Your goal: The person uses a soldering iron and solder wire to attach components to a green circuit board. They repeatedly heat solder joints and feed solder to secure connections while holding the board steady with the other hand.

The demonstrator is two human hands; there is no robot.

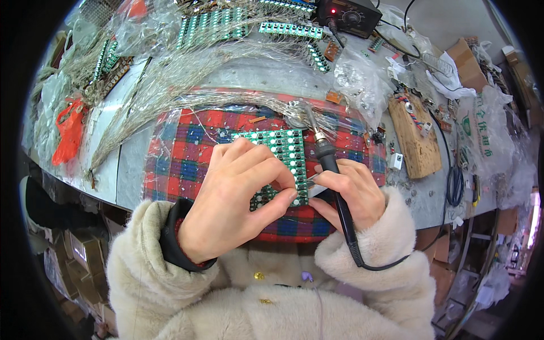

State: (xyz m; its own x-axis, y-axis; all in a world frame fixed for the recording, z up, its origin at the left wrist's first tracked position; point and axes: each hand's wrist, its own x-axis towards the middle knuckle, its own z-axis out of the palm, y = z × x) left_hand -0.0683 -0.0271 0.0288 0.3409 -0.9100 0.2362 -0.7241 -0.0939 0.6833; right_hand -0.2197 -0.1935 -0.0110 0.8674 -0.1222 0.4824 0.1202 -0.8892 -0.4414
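A green circuit board panel (294,148) with rows of white and black parts rests on a red and blue plaid cloth (187,136). My left hand (235,195) reaches over the panel's near side, thumb and forefinger pinched at its lower right edge. Whatever sits between those fingertips is too small to make out. In my right hand (354,192) is a soldering iron (328,164), its black handle across the fingers and its metal tip pointing up and away. The right fingertips are close to the panel's right edge, near a small pale piece (315,190) that I cannot identify.
A long bundle of thin silvery wires (164,93) sweeps across the bench. More circuit boards (212,28) lie at the back, beside a black soldering station (348,17) with a red light. To the right are a wooden block (416,139), plastic bags (362,79) and loose cables.
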